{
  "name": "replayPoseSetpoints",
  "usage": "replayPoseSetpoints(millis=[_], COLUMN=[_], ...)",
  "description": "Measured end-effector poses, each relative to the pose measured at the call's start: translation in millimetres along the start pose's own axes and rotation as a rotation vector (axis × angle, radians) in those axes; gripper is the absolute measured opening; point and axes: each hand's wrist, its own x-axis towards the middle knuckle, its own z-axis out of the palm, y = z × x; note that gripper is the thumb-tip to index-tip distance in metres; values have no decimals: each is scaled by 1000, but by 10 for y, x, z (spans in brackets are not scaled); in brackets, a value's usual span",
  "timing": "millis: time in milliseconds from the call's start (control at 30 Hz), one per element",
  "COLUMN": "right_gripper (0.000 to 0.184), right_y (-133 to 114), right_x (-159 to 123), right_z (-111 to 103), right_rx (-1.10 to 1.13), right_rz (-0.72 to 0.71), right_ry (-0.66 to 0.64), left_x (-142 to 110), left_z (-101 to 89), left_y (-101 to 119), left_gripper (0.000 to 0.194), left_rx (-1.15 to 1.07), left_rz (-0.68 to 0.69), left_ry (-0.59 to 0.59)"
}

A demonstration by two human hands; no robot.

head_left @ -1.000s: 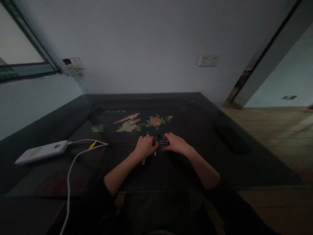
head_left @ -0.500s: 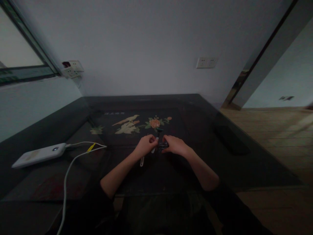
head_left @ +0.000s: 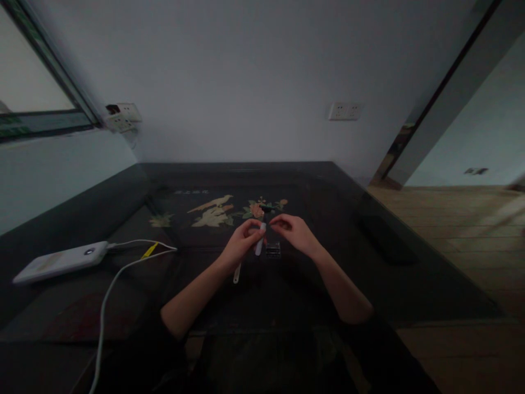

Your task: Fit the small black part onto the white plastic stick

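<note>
My left hand (head_left: 241,241) is closed around the pale handle of a razor (head_left: 259,246), held tilted with its dark head at the far end. Just right of the razor's neck is my right hand (head_left: 293,232), fingers bent and slightly apart, with nothing visible in them. Below the right fingertips a small clear case (head_left: 273,250) lies on the dark table; its contents are too dim to make out. A thin white strip with a hole at its end (head_left: 237,273) sticks out from under my left hand, its other end hidden.
A white power bank (head_left: 61,262) with a white cable (head_left: 107,306) and yellow tag lies at the left of the table (head_left: 328,295). A dark flat object (head_left: 385,241) rests at the right. Wall sockets (head_left: 344,111) are above the table's back edge.
My right hand has let go of the small clear case and moved up and away from it, towards the razor's head. The left hand still holds the razor.
</note>
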Motion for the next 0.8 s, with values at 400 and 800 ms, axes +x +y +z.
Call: replayPoseSetpoints(millis=[400, 800], right_gripper=[25, 28], right_y=[-116, -99], right_x=[-57, -37], right_z=[307, 280], right_rx=[507, 663], right_rz=[-5, 67], right_ry=[184, 260], left_x=[-5, -5], left_z=[14, 21], left_y=[-37, -76], left_gripper=[30, 25], left_rx=[134, 324], left_rz=[211, 252], left_ry=[105, 144])
